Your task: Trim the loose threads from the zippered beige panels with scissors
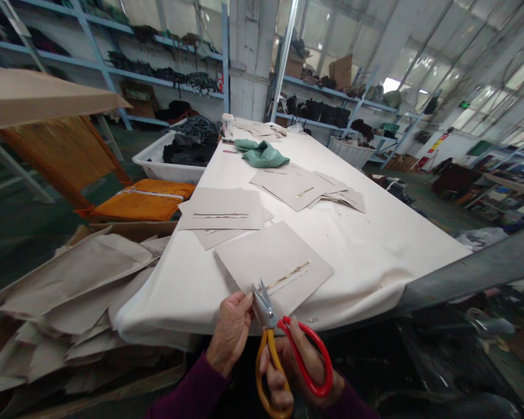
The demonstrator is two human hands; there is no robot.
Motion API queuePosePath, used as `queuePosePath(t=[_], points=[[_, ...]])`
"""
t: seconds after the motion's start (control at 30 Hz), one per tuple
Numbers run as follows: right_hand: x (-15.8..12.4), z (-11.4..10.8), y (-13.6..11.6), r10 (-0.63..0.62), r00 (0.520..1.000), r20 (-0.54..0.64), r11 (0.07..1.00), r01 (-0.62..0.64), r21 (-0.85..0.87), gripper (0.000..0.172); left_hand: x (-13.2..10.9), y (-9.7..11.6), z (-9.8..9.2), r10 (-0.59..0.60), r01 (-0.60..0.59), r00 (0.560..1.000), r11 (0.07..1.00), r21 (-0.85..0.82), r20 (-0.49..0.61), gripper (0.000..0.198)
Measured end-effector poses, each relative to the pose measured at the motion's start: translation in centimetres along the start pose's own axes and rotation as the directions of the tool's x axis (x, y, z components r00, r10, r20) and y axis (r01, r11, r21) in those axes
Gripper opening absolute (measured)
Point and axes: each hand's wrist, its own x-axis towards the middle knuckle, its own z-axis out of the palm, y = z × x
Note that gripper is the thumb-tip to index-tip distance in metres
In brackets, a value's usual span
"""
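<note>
In the head view, the right hand (305, 372) is closed through the two handles of a pair of scissors (283, 343), one handle red and one yellow. The blades are a little open and point up and away from the person, with the tips at the near edge of a sheet of grey paper (273, 265).

The left hand (231, 331) is just beside the blades, on their left. Its fingers are curled and press or pinch the near edge of the same sheet; I cannot tell whether the thumb is under the paper. So both hands meet at this edge, and the sheet lies straight in front of them, on the near end of the tabletop (375, 233).

On the sheet there is a thin strip (290, 274). Its long axis goes from near the scissor tips up to the right, so the right hand is the nearer one to it.

Farther away lie more grey sheets (222, 212) and a green cloth (262, 154). On the left, below the tabletop, there is a pile of paper (74, 285).
</note>
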Motion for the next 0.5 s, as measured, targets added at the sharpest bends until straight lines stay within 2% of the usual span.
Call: queuePosePath(t=[0.17, 0.33, 0.43, 0.5], points=[[0.8, 1.1, -1.0, 0.021, 1.0, 0.008, 0.999, -0.021, 0.047, 0.095, -0.1, 0.3, 0.2, 0.023, -0.023, 1.0, 0.999, 0.025, 0.008, 0.02], [0.5, 1.4, -0.4, 0.056, 0.998, 0.03, 0.995, -0.058, 0.075, 0.093, -0.2, 0.4, 0.4, 0.01, -0.01, 1.0, 1.0, 0.013, -0.007, 0.021], [0.4, 1.2, 0.0, 0.051, 0.996, -0.067, 0.998, -0.049, 0.035, 0.089, -0.1, 0.2, 0.3, 0.01, -0.01, 1.0, 1.0, 0.009, -0.005, 0.019], [0.5, 1.1, 0.2, 0.007, 0.987, -0.162, 1.0, -0.009, -0.011, 0.08, 0.1, -0.1, 0.1, 0.017, -0.017, 1.0, 1.0, -0.008, 0.011, 0.019]])
